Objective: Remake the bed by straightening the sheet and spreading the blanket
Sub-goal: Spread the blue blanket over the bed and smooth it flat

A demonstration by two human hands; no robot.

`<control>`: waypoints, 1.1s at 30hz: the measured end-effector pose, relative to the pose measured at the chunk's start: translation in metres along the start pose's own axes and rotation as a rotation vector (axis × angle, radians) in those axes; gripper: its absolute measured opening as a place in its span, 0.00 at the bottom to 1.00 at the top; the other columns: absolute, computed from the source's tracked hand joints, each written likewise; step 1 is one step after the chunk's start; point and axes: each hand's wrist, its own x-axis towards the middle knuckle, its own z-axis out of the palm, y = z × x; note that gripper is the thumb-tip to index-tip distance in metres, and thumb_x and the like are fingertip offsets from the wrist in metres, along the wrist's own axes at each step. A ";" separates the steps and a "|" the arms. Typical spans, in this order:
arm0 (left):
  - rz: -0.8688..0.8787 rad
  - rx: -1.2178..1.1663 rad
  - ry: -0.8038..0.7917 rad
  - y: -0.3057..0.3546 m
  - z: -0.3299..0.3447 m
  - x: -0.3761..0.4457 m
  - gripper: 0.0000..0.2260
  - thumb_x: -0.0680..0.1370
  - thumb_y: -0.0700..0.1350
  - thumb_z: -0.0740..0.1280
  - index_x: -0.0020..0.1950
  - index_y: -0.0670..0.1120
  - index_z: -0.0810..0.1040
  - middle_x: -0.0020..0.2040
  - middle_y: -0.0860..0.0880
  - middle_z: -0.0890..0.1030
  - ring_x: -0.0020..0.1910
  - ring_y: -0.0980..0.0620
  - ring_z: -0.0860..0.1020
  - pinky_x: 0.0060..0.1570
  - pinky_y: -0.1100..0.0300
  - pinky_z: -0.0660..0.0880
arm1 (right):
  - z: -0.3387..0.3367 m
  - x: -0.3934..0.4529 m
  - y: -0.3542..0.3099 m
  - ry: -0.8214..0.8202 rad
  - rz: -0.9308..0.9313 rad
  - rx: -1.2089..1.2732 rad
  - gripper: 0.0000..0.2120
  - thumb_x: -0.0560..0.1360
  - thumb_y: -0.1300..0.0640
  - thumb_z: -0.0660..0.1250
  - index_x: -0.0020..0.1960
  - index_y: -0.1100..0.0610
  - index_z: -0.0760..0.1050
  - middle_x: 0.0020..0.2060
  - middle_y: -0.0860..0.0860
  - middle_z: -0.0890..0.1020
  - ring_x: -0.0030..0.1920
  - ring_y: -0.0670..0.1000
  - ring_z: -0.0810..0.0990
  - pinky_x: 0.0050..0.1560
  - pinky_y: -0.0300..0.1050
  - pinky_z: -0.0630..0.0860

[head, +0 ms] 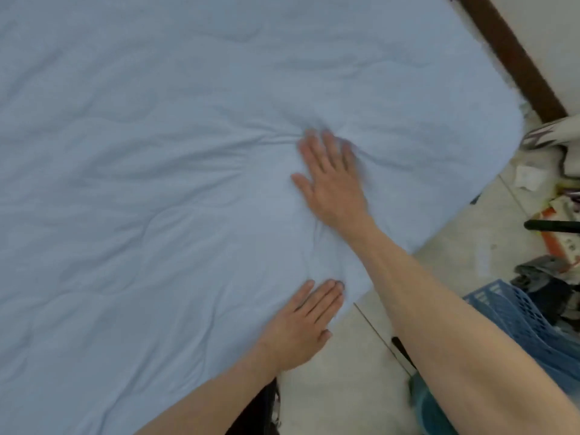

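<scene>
A pale blue quilted blanket (157, 183) covers the bed and fills most of the view. It lies mostly flat, with soft creases that bunch around my hands. My right hand (332, 180) lies flat on the blanket with straight fingers, and folds gather ahead of its fingertips. My left hand (301, 324) rests flat on the blanket near its front edge, fingers straight and together. No sheet shows from under the blanket.
The blanket's right edge hangs over a pale tiled floor (448, 271). A blue plastic basket (521, 324) stands at the lower right, beside scattered clutter (561, 215) on the floor. A dark wooden strip (514, 54) runs along the wall at the top right.
</scene>
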 end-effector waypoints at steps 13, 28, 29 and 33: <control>-1.642 -0.217 0.268 -0.220 -0.034 0.198 0.32 0.85 0.58 0.50 0.83 0.40 0.51 0.84 0.42 0.52 0.83 0.45 0.49 0.77 0.38 0.40 | -0.051 -0.010 0.152 -0.107 0.572 0.133 0.33 0.84 0.40 0.49 0.83 0.56 0.49 0.83 0.53 0.48 0.82 0.58 0.44 0.78 0.68 0.46; -1.165 -0.231 0.001 -0.134 -0.076 0.541 0.39 0.82 0.66 0.47 0.83 0.40 0.43 0.84 0.43 0.43 0.83 0.46 0.41 0.78 0.35 0.37 | -0.132 -0.024 0.325 -0.604 0.179 0.436 0.29 0.82 0.48 0.57 0.82 0.45 0.52 0.81 0.42 0.41 0.82 0.52 0.39 0.79 0.60 0.48; -1.173 -0.240 -0.009 -0.135 -0.078 0.544 0.39 0.82 0.67 0.47 0.84 0.42 0.43 0.84 0.45 0.42 0.83 0.47 0.39 0.77 0.35 0.36 | -0.136 -0.015 0.330 -0.675 0.175 0.489 0.29 0.83 0.48 0.57 0.82 0.45 0.53 0.82 0.42 0.41 0.82 0.52 0.39 0.79 0.59 0.49; -1.260 -0.341 0.151 -0.194 -0.092 0.544 0.33 0.83 0.65 0.46 0.84 0.51 0.48 0.84 0.52 0.44 0.83 0.51 0.40 0.77 0.37 0.33 | -0.143 0.012 0.340 -0.951 0.118 0.423 0.33 0.83 0.47 0.56 0.83 0.46 0.42 0.80 0.42 0.36 0.81 0.53 0.36 0.80 0.60 0.49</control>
